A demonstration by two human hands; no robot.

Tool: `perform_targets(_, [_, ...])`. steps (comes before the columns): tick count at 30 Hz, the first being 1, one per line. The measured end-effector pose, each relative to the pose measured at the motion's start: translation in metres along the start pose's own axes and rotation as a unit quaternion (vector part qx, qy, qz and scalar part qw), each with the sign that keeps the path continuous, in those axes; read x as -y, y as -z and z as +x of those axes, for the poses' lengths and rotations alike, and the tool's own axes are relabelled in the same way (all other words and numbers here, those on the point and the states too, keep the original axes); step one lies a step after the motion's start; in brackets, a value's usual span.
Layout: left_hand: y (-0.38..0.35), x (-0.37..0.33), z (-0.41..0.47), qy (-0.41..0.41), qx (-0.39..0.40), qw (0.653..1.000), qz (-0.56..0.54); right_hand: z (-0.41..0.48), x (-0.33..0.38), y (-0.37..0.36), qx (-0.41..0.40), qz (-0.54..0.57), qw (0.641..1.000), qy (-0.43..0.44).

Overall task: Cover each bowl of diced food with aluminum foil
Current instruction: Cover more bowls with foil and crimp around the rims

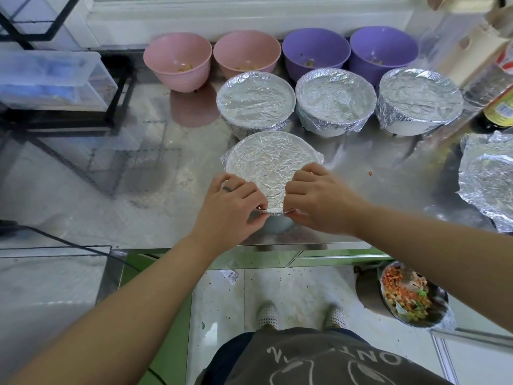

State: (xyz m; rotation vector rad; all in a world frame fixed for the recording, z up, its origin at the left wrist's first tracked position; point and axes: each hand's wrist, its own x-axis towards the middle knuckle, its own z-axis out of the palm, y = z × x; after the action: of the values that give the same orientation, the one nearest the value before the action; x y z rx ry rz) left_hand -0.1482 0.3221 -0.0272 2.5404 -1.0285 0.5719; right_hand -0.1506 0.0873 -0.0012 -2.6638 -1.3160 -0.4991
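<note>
1 foil (266, 159) edge in left hand (231, 204) and right hand (322, 202)

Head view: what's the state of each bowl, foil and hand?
Front bowl: foil on top, near edge not yet tucked.
Left hand: pinches foil at near rim.
Right hand: pinches foil at near rim.
Middle-row bowls: foil-covered.
Pink bowls: uncovered.
Purple bowls: uncovered.
Loose foil sheet: crumpled, at right.
Floor bowl: uncovered.

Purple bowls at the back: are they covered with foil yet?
No: both purple bowls stand open, with bits of food showing inside, behind the row of foil-covered bowls.
</note>
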Motion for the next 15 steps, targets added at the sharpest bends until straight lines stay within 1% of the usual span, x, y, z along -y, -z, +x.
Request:
perform_targets(3, [0.000,-0.002,0.001,0.011,-0.001,1.000,-0.003,0.002,0.001,-0.002,-0.024,-0.008,1.000,0.005])
perform_targets(8, [0.001,-0.002,0.003,0.012,0.009,1.000,-0.006,0.008,0.004,-0.006,-0.032,-0.005,0.999,-0.002])
perform_targets(10, [0.002,0.000,0.003,0.009,0.014,1.000,-0.009,0.006,0.002,-0.003,-0.015,0.006,1.000,0.004])
perform_targets(13, [0.004,0.005,0.004,-0.002,0.025,1.000,-0.011,-0.001,-0.009,0.007,0.042,-0.001,0.999,0.035])
perform_targets(15, [0.004,0.008,0.006,-0.007,0.034,0.999,-0.011,-0.003,-0.014,0.010,0.043,-0.012,0.998,0.034])
